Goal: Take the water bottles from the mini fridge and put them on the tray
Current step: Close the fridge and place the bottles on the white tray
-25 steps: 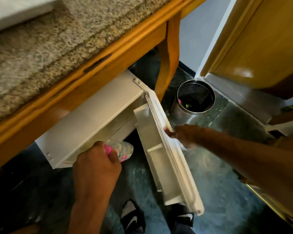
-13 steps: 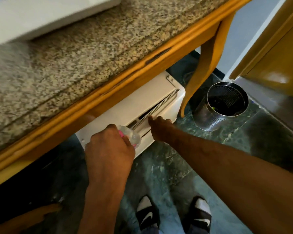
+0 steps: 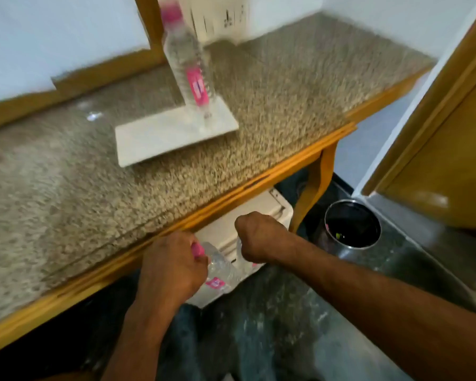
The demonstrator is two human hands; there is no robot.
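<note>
Left hand: wrapping closed around the pink-capped neck of a clear water bottle, knuckles facing up, hovering just below the wooden edge of the counter.
Held bottle: lying tilted, body pointing down and away toward the right hand, pink label showing just beside the left hand's fingers.
Right hand: curling into a fist against the front of the mini fridge, just right of the left hand; whether gripping anything, cannot tell, since something clear is peeking out beside it but blurring too much to name.
Mini fridge: sitting under the counter, directly behind both hands, white door looking shut.
Tray: white, flat, resting on the speckled counter, above and beyond both hands.
Bottle on tray: standing upright on the tray's far right corner, pink cap and pink label, well apart from both hands.
Bin: round metal, sitting on the dark floor to the right of the right hand, beside the counter's wooden leg.
</note>
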